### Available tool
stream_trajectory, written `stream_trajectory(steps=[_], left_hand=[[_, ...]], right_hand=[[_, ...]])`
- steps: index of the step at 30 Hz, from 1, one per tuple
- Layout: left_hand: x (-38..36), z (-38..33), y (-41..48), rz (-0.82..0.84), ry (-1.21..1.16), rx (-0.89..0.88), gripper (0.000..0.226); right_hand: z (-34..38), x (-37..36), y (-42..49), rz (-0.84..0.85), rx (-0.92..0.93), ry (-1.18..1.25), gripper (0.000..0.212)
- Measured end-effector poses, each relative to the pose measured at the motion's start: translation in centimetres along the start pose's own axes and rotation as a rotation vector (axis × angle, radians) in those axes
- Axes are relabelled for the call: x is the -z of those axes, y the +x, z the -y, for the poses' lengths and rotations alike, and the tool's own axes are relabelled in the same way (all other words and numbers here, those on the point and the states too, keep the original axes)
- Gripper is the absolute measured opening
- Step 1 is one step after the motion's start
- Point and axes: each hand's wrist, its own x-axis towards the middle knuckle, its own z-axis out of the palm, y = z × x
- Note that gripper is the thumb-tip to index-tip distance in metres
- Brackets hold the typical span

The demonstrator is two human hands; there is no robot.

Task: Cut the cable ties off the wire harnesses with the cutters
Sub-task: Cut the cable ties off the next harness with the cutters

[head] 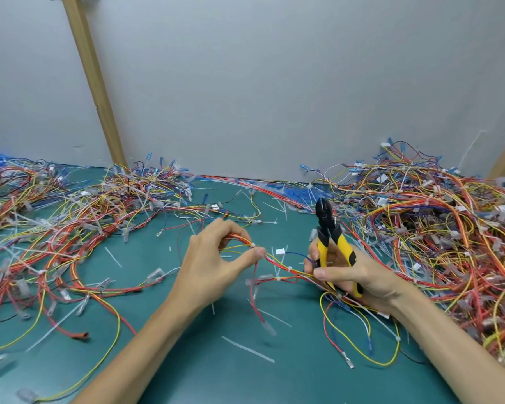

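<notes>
A wire harness [277, 264] is pinched taut over the middle of the surface [289, 383] between the fingers [231, 227] of the left hand [213, 258] and the right hand [350, 272], by which the upturned cutters [324, 217] are also gripped, so a wire may be nicked beside a cable tie [289, 269].

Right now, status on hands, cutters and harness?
Left hand pinches harness at a cable tie. Right hand holds cutters, tips up, plus harness. Ties uncut between hands. Wire piles either side.

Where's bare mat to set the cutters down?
Best: mat between the forearms, only a few cut ties. Smaller patch between left hand and left wire pile. Right wire pile and back edge: crowded.
</notes>
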Motion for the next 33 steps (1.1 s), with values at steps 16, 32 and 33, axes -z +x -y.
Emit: stream_trajectory(steps=[16, 32, 33], left_hand=[[-0.9, -1.2, -0.9, 0.097, 0.044, -0.196, 0.032], [-1.6, -0.2, -1.2, 0.234, -0.13, -0.101, 0.034], [-1.7, -0.2, -1.3, 0.237, -0.136, -0.096, 0.036]], right_hand=[[4.2, -5.8, 0.8, -0.46, 0.275, -0.49, 0.015], [3.0, -6.6, 0.7, -0.389, 0.113, -0.476, 0.022], [3.1, -6.6, 0.7, -0.381, 0.111, -0.46, 0.024]])
